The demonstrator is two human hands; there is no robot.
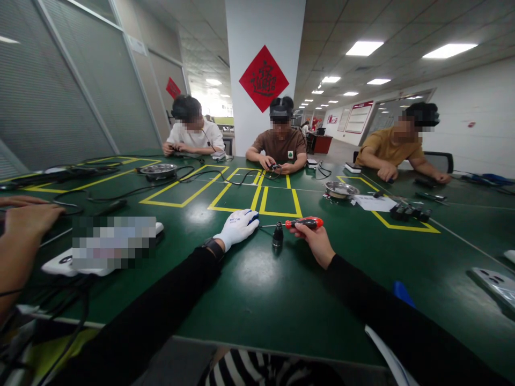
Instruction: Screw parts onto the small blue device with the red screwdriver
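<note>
The right hand clasps a screwdriver; whether the left hand grips anything is unclear. Aiming seems underway, next needing steady alignment

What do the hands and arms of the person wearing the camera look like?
The left hand wears a white glove with small blue markings on its back and blue on the fingers. A dark band circles that wrist. The right hand has no glove. Both long sleeves are plain black.
</note>
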